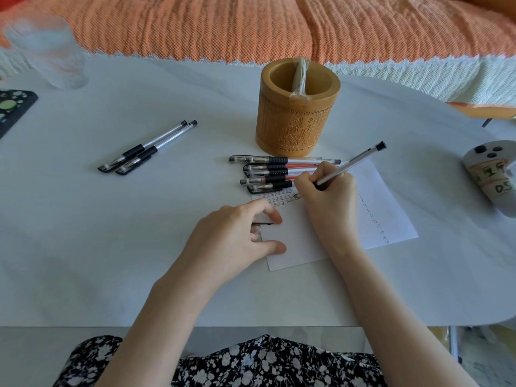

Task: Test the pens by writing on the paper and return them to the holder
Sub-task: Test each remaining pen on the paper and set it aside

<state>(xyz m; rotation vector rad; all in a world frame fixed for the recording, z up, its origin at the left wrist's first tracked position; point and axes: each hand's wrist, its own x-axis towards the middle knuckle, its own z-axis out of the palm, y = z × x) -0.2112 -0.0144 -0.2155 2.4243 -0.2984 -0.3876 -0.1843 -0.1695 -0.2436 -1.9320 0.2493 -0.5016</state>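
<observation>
A frosted glass (47,51) stands far left on the smooth white table (111,247), with 2 pens (148,148) nearby. The left hand (237,236) pinches a dark cap (264,224) at the edge of the paper (385,208). A pile of pens (268,174) lies before the carved bamboo holder (297,113). The right hand (329,196) grips a slim pen (351,164), its tip on the paper. An orange woven blanket (195,26) lies behind.

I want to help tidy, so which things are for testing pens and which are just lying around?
For the job: clear pen in right hand; black pen cap in left hand; white paper sheet; carved bamboo holder; pile of capped pens; two separate pens.
Just lying about: frosted glass tumbler; grey labelled controller; dark dotted case.
</observation>
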